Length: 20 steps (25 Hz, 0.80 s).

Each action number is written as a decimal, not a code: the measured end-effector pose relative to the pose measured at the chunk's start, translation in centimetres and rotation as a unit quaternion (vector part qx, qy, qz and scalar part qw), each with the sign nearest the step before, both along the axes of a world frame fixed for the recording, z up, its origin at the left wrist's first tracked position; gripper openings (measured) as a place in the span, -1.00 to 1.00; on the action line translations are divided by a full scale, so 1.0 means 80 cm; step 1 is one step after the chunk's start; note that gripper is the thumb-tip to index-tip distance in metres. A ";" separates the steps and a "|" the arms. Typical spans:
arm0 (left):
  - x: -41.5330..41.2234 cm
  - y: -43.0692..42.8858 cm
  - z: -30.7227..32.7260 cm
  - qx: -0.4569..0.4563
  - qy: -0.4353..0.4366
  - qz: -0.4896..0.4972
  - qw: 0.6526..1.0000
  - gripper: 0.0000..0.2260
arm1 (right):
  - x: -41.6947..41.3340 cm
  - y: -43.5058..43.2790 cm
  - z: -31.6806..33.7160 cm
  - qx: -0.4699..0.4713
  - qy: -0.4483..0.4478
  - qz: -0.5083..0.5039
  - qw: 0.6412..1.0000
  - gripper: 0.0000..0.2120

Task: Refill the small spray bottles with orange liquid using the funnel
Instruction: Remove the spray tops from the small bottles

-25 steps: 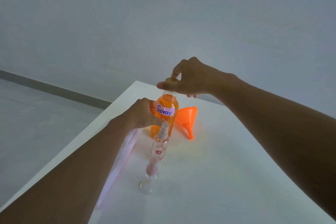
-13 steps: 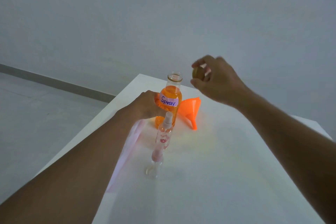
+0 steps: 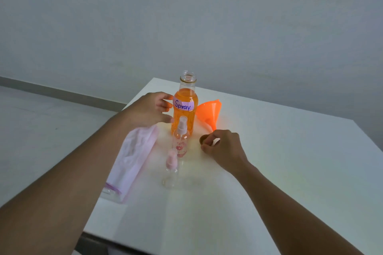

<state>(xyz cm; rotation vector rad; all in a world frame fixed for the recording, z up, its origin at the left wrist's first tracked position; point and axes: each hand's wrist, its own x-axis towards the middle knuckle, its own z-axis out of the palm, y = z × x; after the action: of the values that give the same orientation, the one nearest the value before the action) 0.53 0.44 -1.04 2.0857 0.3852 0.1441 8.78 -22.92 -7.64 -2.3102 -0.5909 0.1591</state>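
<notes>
A big bottle [image 3: 184,114] of orange liquid stands upright near the far edge of the white tabletop [image 3: 279,172], its neck open and a label [image 3: 184,104] reading "Spray." across its shoulder. The left hand [image 3: 152,109] is at the bottle's left side, relaxed with fingers half curled and thumb apart from them; the fingertips sit right at the plastic, but whether they touch it cannot be told. The right hand [image 3: 224,148] is low over the tabletop, in front of the big bottle and to its right, pinching a small brownish cap [image 3: 204,139] between thumb and fingers; the cap is at or just above the surface.

An orange funnel [image 3: 209,113] lies on its side just right of the big bottle, wide mouth toward the bottle, spout pointing toward the right hand. Two small clear bottles stand in a line in front of the big one: a spray bottle with a flower print [image 3: 180,144] and white sprayer just before it, and nearer still a spray bottle with a pink top [image 3: 171,166]. Both look empty of orange. A folded pale pink cloth [image 3: 134,157] lies to their left, partly under the left forearm
</notes>
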 end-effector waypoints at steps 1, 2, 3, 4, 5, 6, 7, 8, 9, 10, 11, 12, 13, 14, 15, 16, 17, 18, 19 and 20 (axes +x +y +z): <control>-0.007 -0.001 0.001 0.019 -0.008 0.017 1.000 -0.51 | -0.002 0.000 -0.003 0.001 -0.001 -0.004 1.000 -0.98; -0.016 -0.002 0.002 0.044 -0.023 0.032 0.998 -0.62 | -0.004 -0.001 -0.004 0.004 -0.004 -0.007 1.000 -0.98; -0.025 -0.006 0.001 0.077 -0.039 0.048 0.995 -0.71 | -0.006 -0.001 -0.003 0.006 -0.007 -0.010 1.000 -0.96; -0.036 -0.011 -0.002 0.107 -0.057 0.061 0.991 -0.77 | -0.008 -0.002 -0.002 0.004 -0.010 -0.012 1.000 -0.94; -0.045 -0.017 -0.005 0.131 -0.070 0.067 0.987 -0.78 | -0.010 -0.003 0.002 0.003 -0.011 -0.014 1.000 -0.91; -0.054 -0.023 -0.009 0.140 -0.079 0.063 0.985 -0.77 | -0.013 -0.004 0.008 0.007 -0.013 -0.020 1.000 -0.90; -0.062 -0.029 -0.013 0.142 -0.080 0.055 0.985 -0.77 | -0.018 -0.004 0.016 0.023 -0.015 -0.030 0.999 -0.87; -0.068 -0.033 -0.017 0.140 -0.079 0.044 0.986 -0.76 | -0.024 -0.005 0.027 0.047 -0.021 -0.039 0.998 -0.84; -0.073 -0.036 -0.019 0.139 -0.078 0.035 0.987 -0.76 | -0.030 -0.005 0.037 0.075 -0.034 -0.036 0.996 -0.78; -0.077 -0.038 -0.021 0.139 -0.078 0.032 0.987 -0.76 | -0.034 -0.002 0.046 0.102 -0.041 -0.019 0.994 -0.71; -0.080 -0.040 -0.021 0.140 -0.080 0.035 0.986 -0.76 | -0.039 0.002 0.054 0.125 -0.033 0.010 0.992 -0.68; -0.082 -0.043 -0.021 0.137 -0.083 0.041 0.986 -0.76 | -0.045 0.008 0.062 0.141 -0.009 0.042 0.989 -0.69; -0.084 -0.046 -0.020 0.132 -0.087 0.048 0.986 -0.77 | -0.050 0.014 0.067 0.141 0.017 0.072 0.987 -0.69; -0.086 -0.050 -0.020 0.127 -0.090 0.054 0.986 -0.77 | -0.052 0.021 0.069 0.130 0.032 0.093 0.987 -0.66; -0.088 -0.053 -0.019 0.125 -0.090 0.061 0.986 -0.77 | -0.054 0.026 0.069 0.112 0.032 0.106 0.987 -0.64; -0.091 -0.056 -0.018 0.126 -0.087 0.068 0.986 -0.76 | -0.054 0.029 0.069 0.095 0.024 0.114 0.989 -0.67; -0.093 -0.059 -0.014 0.130 -0.084 0.074 0.985 -0.75 | -0.055 0.030 0.071 0.086 0.010 0.116 0.989 -0.72; -0.095 -0.063 -0.009 0.133 -0.084 0.077 0.985 -0.73 | -0.057 0.028 0.074 0.090 -0.003 0.109 0.990 -0.79; -0.097 -0.068 -0.001 0.133 -0.085 0.075 0.985 -0.71 | -0.059 0.022 0.078 0.107 -0.013 0.095 0.990 -0.81; -0.098 -0.076 0.008 0.126 -0.087 0.068 0.986 -0.71 | -0.062 0.013 0.084 0.132 -0.022 0.077 0.988 -0.82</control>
<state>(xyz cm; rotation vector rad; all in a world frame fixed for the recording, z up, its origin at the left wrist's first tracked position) -7.33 -5.60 -0.41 2.2721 0.4205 0.4742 3.84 -21.92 -0.89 -2.0163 -0.7647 0.0958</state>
